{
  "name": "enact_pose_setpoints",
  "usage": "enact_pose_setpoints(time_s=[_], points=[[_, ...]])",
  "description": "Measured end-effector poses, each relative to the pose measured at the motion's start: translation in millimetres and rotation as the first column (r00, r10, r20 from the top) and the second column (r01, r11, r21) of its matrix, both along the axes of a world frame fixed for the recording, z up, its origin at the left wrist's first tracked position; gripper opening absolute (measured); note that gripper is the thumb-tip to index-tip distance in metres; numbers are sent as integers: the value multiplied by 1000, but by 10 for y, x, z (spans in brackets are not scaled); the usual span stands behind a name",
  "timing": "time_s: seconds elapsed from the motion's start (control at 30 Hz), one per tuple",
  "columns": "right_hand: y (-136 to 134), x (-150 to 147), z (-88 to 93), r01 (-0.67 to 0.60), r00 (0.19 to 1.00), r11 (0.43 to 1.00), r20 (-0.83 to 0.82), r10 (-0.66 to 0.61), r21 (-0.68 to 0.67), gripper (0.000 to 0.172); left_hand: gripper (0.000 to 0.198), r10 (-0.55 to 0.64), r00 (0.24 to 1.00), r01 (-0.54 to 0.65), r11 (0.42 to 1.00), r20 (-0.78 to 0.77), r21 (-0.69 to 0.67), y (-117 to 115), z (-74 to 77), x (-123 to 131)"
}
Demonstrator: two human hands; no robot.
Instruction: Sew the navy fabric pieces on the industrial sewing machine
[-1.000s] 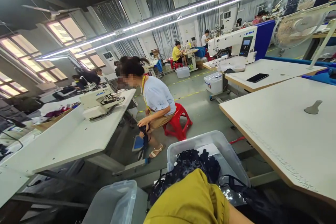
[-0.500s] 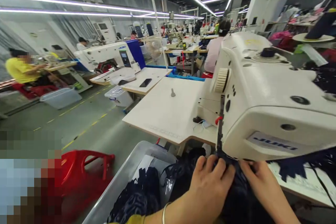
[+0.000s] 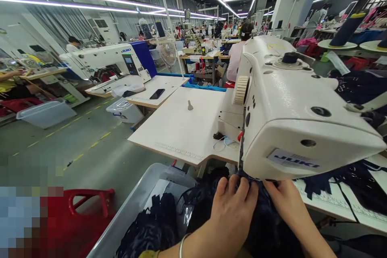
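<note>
Dark navy fabric hangs under the head of a white sewing machine marked JUKI. My left hand, a bangle at its wrist, has its fingers curled over the fabric's upper edge, left of the machine's needle end. On the other side, my right hand pinches the same fabric close below the machine head, its fingertips partly hidden. The needle and presser foot are hidden from me. Left of my hands, a clear plastic bin holds bunched navy pieces.
A white worktable bears a small grey metal piece. Beyond it lie a black phone and another sewing machine. A red stool stands at lower left. A seated person works ahead. More navy fabric lies right.
The view has turned slightly to the right, so the surroundings sit farther left in the picture. Both hands keep hold of the fabric at the machine head with little visible movement.
</note>
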State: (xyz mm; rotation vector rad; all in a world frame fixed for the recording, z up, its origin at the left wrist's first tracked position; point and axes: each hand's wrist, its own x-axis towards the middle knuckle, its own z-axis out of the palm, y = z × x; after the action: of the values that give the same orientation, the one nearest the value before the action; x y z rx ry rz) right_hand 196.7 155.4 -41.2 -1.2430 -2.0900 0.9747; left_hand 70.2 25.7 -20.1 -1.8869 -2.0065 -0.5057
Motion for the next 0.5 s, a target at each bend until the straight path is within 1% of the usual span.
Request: enact_pose_setpoints(time_s=[0.13, 0.23, 0.37, 0.5], points=[[9, -10, 25, 3, 999, 1000, 33, -3, 12, 41, 28, 0, 1000, 0, 1000, -19, 12, 1, 31, 12], [19, -5, 30, -2, 998, 999, 56, -1, 47, 41, 28, 3, 1000, -3, 1000, -24, 4, 15, 48, 12], [16, -1, 53, -25, 995, 997, 103, 17, 78, 38, 31, 1, 1000, 0, 1000, -23, 3, 23, 41, 17], [13, -13, 71, -25, 996, 991, 87, 14, 128, 35, 33, -7, 1000, 7, 1000, -11, -12, 6, 37, 18]])
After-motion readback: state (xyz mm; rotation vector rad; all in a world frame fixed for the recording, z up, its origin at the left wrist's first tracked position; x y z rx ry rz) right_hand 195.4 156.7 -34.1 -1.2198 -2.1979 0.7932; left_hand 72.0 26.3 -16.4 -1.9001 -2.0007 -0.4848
